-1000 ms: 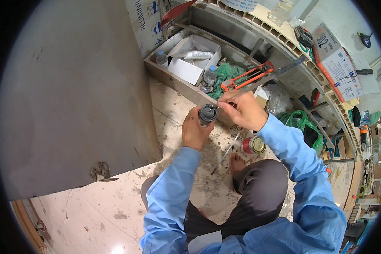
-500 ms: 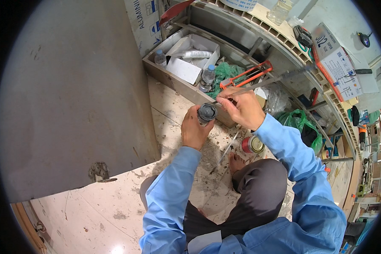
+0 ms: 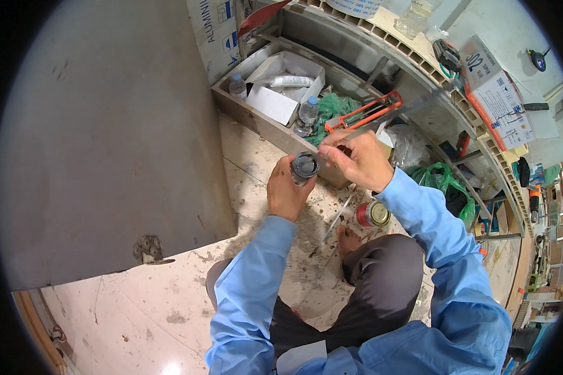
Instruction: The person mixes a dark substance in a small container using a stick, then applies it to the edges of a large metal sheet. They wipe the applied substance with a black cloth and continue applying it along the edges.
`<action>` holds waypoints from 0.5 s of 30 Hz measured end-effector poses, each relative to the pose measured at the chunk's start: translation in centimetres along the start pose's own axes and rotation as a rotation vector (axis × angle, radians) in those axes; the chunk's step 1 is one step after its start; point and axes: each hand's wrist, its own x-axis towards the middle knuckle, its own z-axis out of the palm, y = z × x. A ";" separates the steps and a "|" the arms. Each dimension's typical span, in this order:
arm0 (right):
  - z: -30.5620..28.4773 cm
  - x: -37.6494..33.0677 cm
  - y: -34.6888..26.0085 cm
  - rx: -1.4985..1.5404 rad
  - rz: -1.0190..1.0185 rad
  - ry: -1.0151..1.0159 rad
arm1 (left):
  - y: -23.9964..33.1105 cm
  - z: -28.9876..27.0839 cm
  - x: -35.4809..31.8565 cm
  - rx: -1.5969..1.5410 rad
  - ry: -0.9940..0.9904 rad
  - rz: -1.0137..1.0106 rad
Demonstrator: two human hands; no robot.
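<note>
I have my left hand (image 3: 286,192) curled around a small round pot (image 3: 304,165), fingers closed on its sides, its mouth turned up toward me and its inside dark grey. My right hand (image 3: 364,164) sits just beyond the pot on the right and slightly higher, thumb and fingertips pinched on a long thin strip (image 3: 419,105). That strip's long axis slants from upper right down to lower left, so its short end points at the pot's mouth while the long end extends away toward the bench (image 3: 413,49), blurred there. From this angle I can't tell whether the short end touches the rim or hangs just clear of it. The left hand carries the pot; the right is the nearer one to its open side, with a narrow gap between the two hands. Behind them, I see a wooden drawer (image 3: 256,119) with an orange caulking gun (image 3: 334,125) lying over its contents; below the right hand, a red-sided tin (image 3: 378,214) rests on the stained floor (image 3: 169,312), near the bare foot (image 3: 349,240).
</note>
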 end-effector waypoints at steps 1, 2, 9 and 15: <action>0.0 0.0 0.1 0.095 0.072 -0.051 | 0.0 0.0 0.0 0.007 0.000 -0.002; 0.0 0.0 0.2 0.030 0.018 -0.014 | 0.0 -0.1 0.0 0.009 0.004 0.008; 0.1 -0.1 0.8 -0.035 -0.096 0.112 | -0.1 -0.1 -0.1 -0.020 -0.005 -0.002; 0.1 -0.4 -0.4 -0.131 -0.167 0.072 | -0.1 -0.1 0.0 0.037 -0.001 -0.003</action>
